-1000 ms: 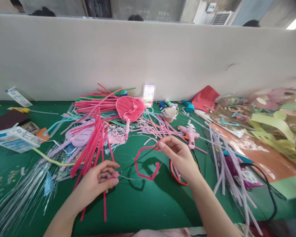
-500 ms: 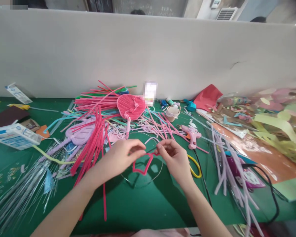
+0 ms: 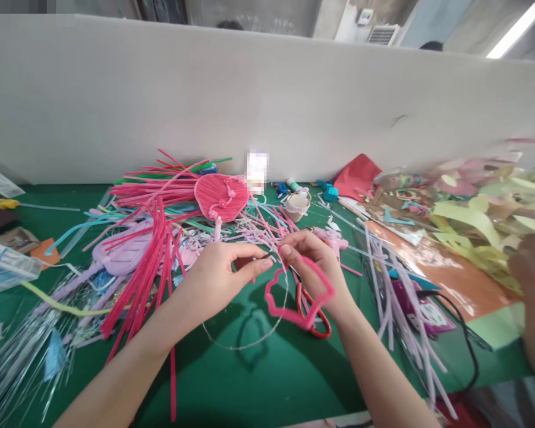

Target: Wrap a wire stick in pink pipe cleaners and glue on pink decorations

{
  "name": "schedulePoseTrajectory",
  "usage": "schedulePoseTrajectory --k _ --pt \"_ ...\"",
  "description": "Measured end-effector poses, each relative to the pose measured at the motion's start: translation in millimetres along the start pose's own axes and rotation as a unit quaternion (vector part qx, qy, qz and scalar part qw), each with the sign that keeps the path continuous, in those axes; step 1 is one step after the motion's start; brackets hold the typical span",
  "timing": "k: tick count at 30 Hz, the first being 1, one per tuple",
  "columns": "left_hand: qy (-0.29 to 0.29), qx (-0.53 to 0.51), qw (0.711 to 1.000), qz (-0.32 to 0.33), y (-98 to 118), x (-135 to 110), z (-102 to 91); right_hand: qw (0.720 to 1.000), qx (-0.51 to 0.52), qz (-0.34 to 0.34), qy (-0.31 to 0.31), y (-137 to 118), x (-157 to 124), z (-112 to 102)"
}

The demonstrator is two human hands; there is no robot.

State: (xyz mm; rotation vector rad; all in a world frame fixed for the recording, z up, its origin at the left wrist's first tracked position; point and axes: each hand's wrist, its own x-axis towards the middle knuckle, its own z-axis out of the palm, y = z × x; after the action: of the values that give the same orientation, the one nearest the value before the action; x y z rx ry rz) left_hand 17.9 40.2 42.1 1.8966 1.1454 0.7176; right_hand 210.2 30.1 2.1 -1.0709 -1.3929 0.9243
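My left hand and my right hand meet above the green table, fingertips pinched close together on a thin wire that loops down below them. A pink pipe-cleaner shape, bent into an outline, hangs from the same pinch over my right hand. Just behind lies a heap of pink pipe cleaners and a pink woven fan.
Red-handled scissors lie under my right wrist. A pink glue gun and a small cup sit further back. Pale lilac strips, paper scraps and another person's hand fill the right. A white partition closes the back.
My left hand came up from the table to meet the right. The pink shape has swung over to the right hand's side, and the wire loop now hangs below.
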Motion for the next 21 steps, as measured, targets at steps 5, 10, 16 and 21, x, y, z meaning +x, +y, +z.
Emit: schedulePoseTrajectory --k 5,10,16,21 --pt "0.010 0.032 0.998 0.058 6.6 5.7 -8.4 0.998 0.057 -0.007 -0.019 -17.9 9.0 -6.5" --pt "-0.020 0.011 0.997 0.067 4.5 8.6 -12.5 0.995 0.057 0.001 -0.086 -23.2 14.0 -1.3" --pt "-0.051 0.016 0.998 0.035 -3.2 10.6 -12.9 0.995 0.078 -0.010 -0.057 -22.2 10.4 7.8" --pt "-0.093 0.020 0.995 0.016 -1.3 13.2 -15.1 0.993 0.094 -0.028 -0.069 -17.0 8.6 7.9"
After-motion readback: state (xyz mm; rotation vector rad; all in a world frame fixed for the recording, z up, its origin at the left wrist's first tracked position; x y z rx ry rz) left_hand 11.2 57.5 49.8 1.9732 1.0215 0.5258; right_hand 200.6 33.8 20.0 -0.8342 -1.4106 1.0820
